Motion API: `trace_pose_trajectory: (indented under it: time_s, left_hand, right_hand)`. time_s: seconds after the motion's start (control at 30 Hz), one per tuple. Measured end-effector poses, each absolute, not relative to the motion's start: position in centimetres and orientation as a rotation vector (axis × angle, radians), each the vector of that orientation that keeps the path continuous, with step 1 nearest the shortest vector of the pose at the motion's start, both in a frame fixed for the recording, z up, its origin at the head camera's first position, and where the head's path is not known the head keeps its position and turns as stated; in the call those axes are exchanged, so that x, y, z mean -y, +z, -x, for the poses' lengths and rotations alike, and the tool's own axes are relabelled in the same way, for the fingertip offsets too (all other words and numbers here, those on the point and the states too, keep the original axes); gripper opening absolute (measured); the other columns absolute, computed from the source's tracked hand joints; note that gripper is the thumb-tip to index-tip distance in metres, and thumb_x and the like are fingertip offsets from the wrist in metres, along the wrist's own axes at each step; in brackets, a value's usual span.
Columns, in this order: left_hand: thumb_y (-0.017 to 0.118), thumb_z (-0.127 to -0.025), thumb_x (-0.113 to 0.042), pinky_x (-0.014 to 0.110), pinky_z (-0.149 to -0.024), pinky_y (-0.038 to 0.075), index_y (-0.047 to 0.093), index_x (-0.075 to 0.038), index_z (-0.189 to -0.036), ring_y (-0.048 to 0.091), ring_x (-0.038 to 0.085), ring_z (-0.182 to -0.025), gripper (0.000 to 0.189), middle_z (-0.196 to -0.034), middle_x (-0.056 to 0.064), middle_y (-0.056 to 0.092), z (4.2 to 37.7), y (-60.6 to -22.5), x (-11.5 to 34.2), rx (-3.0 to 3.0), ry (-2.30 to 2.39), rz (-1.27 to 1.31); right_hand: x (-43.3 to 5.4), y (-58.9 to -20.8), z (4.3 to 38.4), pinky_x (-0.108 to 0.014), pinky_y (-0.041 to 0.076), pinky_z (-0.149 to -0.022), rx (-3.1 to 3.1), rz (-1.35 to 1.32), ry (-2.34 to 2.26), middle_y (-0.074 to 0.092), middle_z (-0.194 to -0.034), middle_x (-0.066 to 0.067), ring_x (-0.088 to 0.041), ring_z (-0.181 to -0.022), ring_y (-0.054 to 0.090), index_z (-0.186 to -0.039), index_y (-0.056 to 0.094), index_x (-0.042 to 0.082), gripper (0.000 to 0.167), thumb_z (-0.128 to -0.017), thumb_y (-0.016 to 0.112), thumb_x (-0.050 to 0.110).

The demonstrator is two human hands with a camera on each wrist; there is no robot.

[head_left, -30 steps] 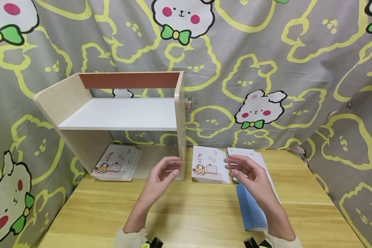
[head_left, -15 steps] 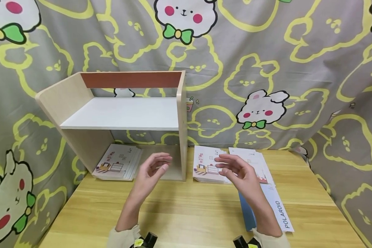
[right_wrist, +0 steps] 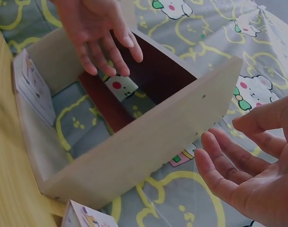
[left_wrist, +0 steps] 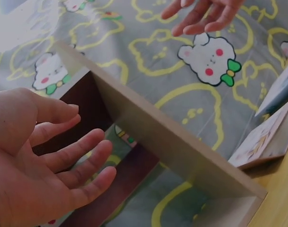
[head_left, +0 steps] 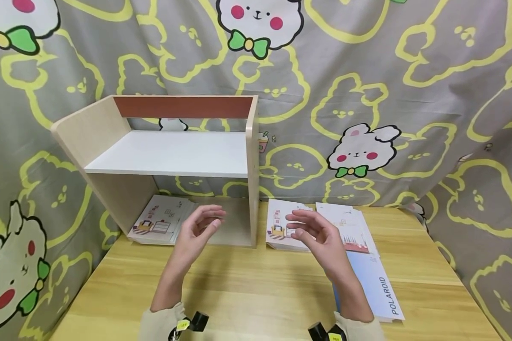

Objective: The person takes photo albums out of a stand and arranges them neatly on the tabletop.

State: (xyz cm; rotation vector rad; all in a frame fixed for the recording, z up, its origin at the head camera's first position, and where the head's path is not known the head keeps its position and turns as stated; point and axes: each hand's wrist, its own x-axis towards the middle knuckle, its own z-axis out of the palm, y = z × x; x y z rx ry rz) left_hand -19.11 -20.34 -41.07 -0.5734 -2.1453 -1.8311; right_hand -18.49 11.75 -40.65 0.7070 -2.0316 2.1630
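Note:
My left hand (head_left: 196,232) hovers above the table in front of the two-tier wooden shelf (head_left: 183,154), fingers relaxed and slightly bent, holding nothing. My right hand (head_left: 317,234) is likewise raised with loose fingers and nothing in it. It partly covers a stack of white illustrated booklets (head_left: 277,237) on the table. Another stack of the same booklets (head_left: 153,227) lies in the shelf's lower tier, at its left side. Beyond the right hand lie more white booklets (head_left: 352,220), and nearer a blue and white booklet marked POLAROID (head_left: 377,289). In both wrist views the fingers touch nothing.
The wooden table (head_left: 256,293) runs against a grey patterned curtain (head_left: 290,85) at the back and sides. The shelf's right side panel (head_left: 252,175) stands between its lower tier and the booklets on the table.
Both hands have drifted left and slightly upward, still holding nothing. More of the POLAROID booklet and of the white booklets at the right now shows. The shelf and booklets stay in place.

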Motion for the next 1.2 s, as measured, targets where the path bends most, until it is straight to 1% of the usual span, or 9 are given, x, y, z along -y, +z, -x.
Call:
trace_pose_trajectory:
  time_s: [0.2,0.3,0.53,0.67,0.73,0.83,0.97,1.1,1.2]
  left_hand:
    - [0.062,-0.101,0.000,0.026,-0.096,0.054,0.058,0.002,-0.132,0.065,0.022,-0.114,0.032,-0.125,0.018,0.066,19.5,-41.6,21.2,2.168,-1.785,0.588]
    - [0.062,-0.101,-0.001,0.025,-0.096,0.053,0.057,0.003,-0.133,0.064,0.022,-0.114,0.033,-0.126,0.018,0.065,19.5,-41.7,21.6,2.186,-1.773,0.615]
    - [0.062,-0.100,0.003,0.026,-0.096,0.054,0.055,0.006,-0.136,0.062,0.036,-0.116,0.037,-0.129,0.020,0.063,19.2,-41.9,22.8,2.185,-1.734,0.698]
    - [0.060,-0.100,0.004,0.025,-0.097,0.053,0.054,0.007,-0.137,0.061,0.036,-0.116,0.037,-0.129,0.020,0.063,19.1,-42.0,23.8,2.193,-1.711,0.702]
    - [0.060,-0.101,0.004,0.024,-0.097,0.053,0.053,0.007,-0.137,0.061,0.036,-0.117,0.037,-0.130,0.019,0.063,19.0,-42.1,24.3,2.202,-1.706,0.694]
    - [0.060,-0.101,0.003,0.023,-0.097,0.053,0.054,0.005,-0.137,0.063,0.030,-0.117,0.037,-0.130,0.017,0.063,18.9,-42.1,25.2,2.211,-1.689,0.666]
    - [0.059,-0.101,0.003,0.021,-0.097,0.052,0.054,0.005,-0.138,0.064,0.022,-0.117,0.036,-0.129,0.015,0.064,19.0,-41.7,26.1,2.204,-1.657,0.631]
    - [0.060,-0.101,0.004,0.020,-0.097,0.051,0.054,0.006,-0.137,0.064,0.021,-0.116,0.037,-0.128,0.016,0.064,19.0,-41.2,26.9,2.193,-1.625,0.600]
    - [0.060,-0.101,0.004,0.018,-0.095,0.051,0.055,0.006,-0.137,0.064,0.019,-0.115,0.037,-0.128,0.018,0.064,18.8,-40.9,27.5,2.192,-1.577,0.560]
  right_hand:
    - [-10.7,-41.0,18.4,-0.037,0.058,-0.093,2.044,-0.712,2.167,0.064,-0.131,-0.022,-0.029,-0.115,0.066,-0.136,0.057,-0.003,0.036,-0.100,0.063,0.000]
    - [-10.3,-41.0,18.4,-0.036,0.058,-0.093,2.045,-0.710,2.178,0.064,-0.130,-0.021,-0.032,-0.116,0.066,-0.136,0.057,-0.004,0.037,-0.100,0.063,0.000]
    - [-9.1,-41.5,18.6,-0.036,0.059,-0.090,1.995,-0.709,2.215,0.064,-0.128,-0.025,-0.043,-0.115,0.064,-0.135,0.058,-0.004,0.037,-0.098,0.063,-0.005]
    - [-8.1,-42.0,18.6,-0.034,0.059,-0.088,1.986,-0.683,2.208,0.065,-0.124,-0.026,-0.043,-0.112,0.065,-0.131,0.062,-0.003,0.034,-0.098,0.063,-0.005]
    - [-7.5,-42.3,18.5,-0.034,0.060,-0.088,1.997,-0.660,2.204,0.066,-0.123,-0.026,-0.042,-0.111,0.065,-0.129,0.063,-0.002,0.031,-0.097,0.063,-0.006]
    - [-6.8,-42.5,18.3,-0.035,0.060,-0.088,2.017,-0.626,2.207,0.066,-0.123,-0.025,-0.033,-0.111,0.067,-0.126,0.065,-0.002,0.029,-0.097,0.062,-0.007]
    - [-6.0,-42.3,18.2,-0.035,0.060,-0.087,1.982,-0.600,2.238,0.067,-0.121,-0.026,-0.027,-0.108,0.068,-0.124,0.066,-0.003,0.029,-0.095,0.061,-0.009]
    - [-5.6,-42.1,18.3,-0.030,0.060,-0.084,1.952,-0.576,2.241,0.067,-0.119,-0.028,-0.029,-0.106,0.069,-0.121,0.067,-0.002,0.028,-0.094,0.062,-0.010]
    - [-5.2,-42.0,18.4,-0.029,0.060,-0.085,1.955,-0.574,2.245,0.067,-0.120,-0.028,-0.036,-0.108,0.068,-0.120,0.068,-0.001,0.026,-0.095,0.062,-0.009]
